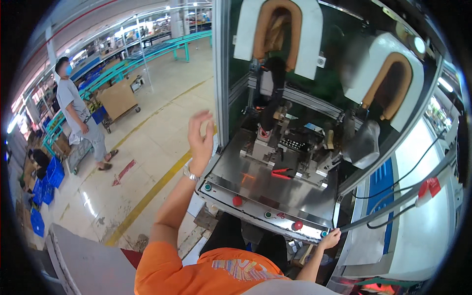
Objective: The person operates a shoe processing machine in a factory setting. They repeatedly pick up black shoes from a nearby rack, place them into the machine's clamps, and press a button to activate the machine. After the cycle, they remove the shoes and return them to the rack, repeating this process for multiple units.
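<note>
My left hand (200, 137) is raised beside the machine's left post, its fingers curved and apart with nothing in them. At the right end of the control panel (253, 218), my right hand (331, 239) is closed beside a green button (324, 234). What its curled fingers grip, if anything, is hidden. On the left metal fixture (263, 147) stands a dark, upright piece (271, 101) that looks like a shoe upper. A smooth grey form (365, 144) tilts on the right fixture. Red-handled pliers (281, 173) lie on the steel bed between me and the fixtures.
Tan U-shaped pads (294, 29) on white plates hang at the back of the machine frame (222, 73). Red buttons (297, 225) line the panel. A grey pole (393, 206) slants at right. A person (73, 103) stands far left near blue crates (54, 172).
</note>
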`<state>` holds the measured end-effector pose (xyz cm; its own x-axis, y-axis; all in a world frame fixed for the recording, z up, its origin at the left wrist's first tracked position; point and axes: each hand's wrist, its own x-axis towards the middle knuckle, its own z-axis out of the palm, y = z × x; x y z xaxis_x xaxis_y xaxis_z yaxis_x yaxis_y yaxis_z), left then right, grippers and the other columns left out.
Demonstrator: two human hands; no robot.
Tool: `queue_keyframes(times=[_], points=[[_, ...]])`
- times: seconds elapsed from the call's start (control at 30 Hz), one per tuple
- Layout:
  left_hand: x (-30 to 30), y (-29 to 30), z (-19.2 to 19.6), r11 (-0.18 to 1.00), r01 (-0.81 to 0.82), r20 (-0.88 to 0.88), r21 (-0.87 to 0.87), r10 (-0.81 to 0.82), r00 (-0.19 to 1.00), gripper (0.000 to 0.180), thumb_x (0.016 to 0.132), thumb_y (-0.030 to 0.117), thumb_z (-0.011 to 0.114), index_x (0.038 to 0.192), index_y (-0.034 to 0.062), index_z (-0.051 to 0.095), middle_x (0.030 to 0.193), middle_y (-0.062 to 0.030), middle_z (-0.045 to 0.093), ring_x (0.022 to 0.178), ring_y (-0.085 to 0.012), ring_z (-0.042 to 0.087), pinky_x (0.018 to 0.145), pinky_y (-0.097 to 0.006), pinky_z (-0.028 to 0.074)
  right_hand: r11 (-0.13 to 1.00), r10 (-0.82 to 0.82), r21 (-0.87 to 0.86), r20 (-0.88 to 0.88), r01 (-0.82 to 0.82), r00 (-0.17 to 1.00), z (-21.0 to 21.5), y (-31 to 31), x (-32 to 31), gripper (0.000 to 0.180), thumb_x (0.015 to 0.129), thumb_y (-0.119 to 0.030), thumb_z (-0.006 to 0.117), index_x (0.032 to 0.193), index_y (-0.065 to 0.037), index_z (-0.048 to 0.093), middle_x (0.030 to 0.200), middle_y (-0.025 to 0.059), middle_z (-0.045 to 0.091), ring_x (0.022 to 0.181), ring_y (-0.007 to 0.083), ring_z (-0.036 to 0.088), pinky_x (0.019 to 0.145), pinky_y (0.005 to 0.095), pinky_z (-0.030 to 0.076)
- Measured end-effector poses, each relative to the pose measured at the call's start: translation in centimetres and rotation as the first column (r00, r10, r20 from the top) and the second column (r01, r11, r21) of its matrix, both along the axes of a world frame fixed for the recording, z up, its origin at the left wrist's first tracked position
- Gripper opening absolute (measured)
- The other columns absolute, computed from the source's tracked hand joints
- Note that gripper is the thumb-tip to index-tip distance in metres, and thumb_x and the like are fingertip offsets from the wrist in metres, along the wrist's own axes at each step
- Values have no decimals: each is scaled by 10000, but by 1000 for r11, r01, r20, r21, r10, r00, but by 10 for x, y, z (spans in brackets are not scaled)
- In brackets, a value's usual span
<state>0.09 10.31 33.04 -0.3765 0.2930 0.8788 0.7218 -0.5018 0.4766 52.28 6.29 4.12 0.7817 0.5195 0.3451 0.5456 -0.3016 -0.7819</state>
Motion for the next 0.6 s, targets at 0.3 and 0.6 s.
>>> queue_keyframes(times=[0.3, 0.6], points=[[39, 46, 136, 984, 160, -426, -80, -179, 887, 308, 752, 66, 621, 1047, 46, 537, 1056, -91, 539, 813, -228, 564, 700, -308, 456, 998, -20, 66, -57, 24, 998, 11, 1, -12, 351, 887, -295, 408, 752, -29, 592, 681, 124, 567, 632, 255, 549, 590, 390, 408], [40, 46, 177, 971, 205, -475, 121, -125, 871, 81, 734, 68, 613, 799, 23, 600, 752, -107, 572, 694, -270, 559, 620, -315, 439, 989, -59, 148, 265, 20, 963, 14, -6, -8, 233, 857, -215, 484, 812, -17, 599, 820, 122, 582, 873, 296, 499, 771, 398, 378]])
